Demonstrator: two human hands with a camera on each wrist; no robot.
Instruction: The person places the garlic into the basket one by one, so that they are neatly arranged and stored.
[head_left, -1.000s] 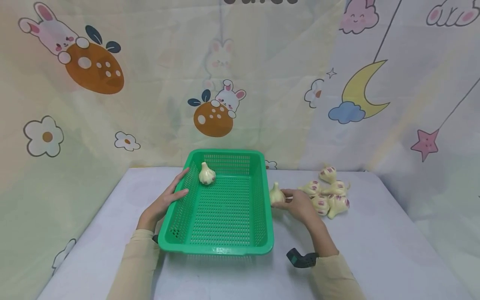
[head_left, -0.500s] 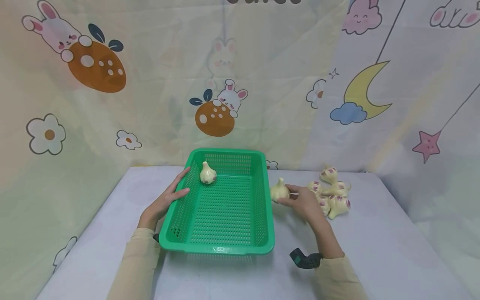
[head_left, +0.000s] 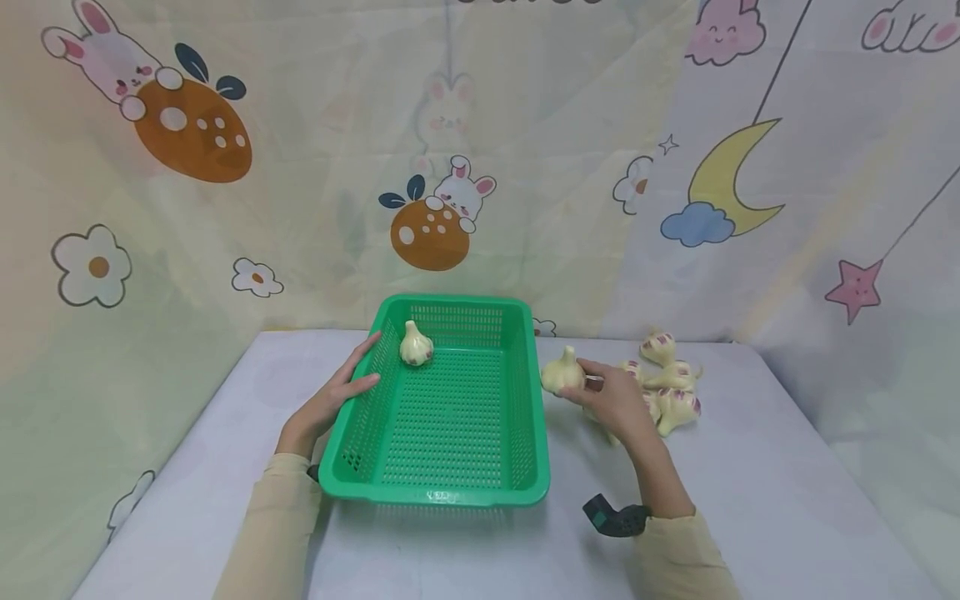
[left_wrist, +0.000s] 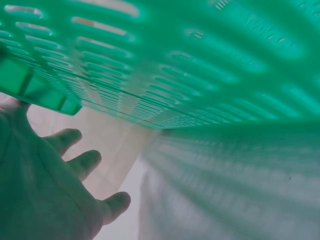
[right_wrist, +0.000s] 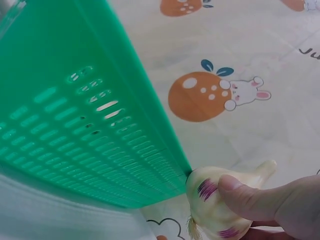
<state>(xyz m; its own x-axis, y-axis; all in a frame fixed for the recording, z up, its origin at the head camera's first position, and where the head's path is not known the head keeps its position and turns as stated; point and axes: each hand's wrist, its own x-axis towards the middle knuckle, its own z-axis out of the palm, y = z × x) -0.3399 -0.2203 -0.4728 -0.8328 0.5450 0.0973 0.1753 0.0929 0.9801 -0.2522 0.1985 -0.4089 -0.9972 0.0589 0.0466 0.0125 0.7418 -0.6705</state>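
My right hand (head_left: pixel 618 400) pinches a garlic bulb (head_left: pixel 562 372) beside the right rim of the green basket (head_left: pixel 536 433). In the right wrist view my thumb lies on this pale bulb (right_wrist: pixel 210 195), which has purple streaks and its stem pointing up and right. My left hand (head_left: pixel 324 410) rests at the basket's left rim, thumb and forefinger laid over it. In the left wrist view the other fingers (left_wrist: pixel 85 162) are spread below the rim, outside the slotted wall. One garlic bulb (head_left: pixel 416 343) sits inside the basket, in its far left corner.
Several garlic bulbs (head_left: pixel 677 408) lie in a heap on the white table (head_left: pixel 765 483), right of my right hand, which partly hides them. A cloth backdrop (head_left: pixel 315 167) with cartoon prints rises behind the table. Black wrist cameras sit at both cuffs.
My right hand has lifted the garlic bulb and drawn it slightly to the right along the basket's side. The left hand and the basket have stayed in place.
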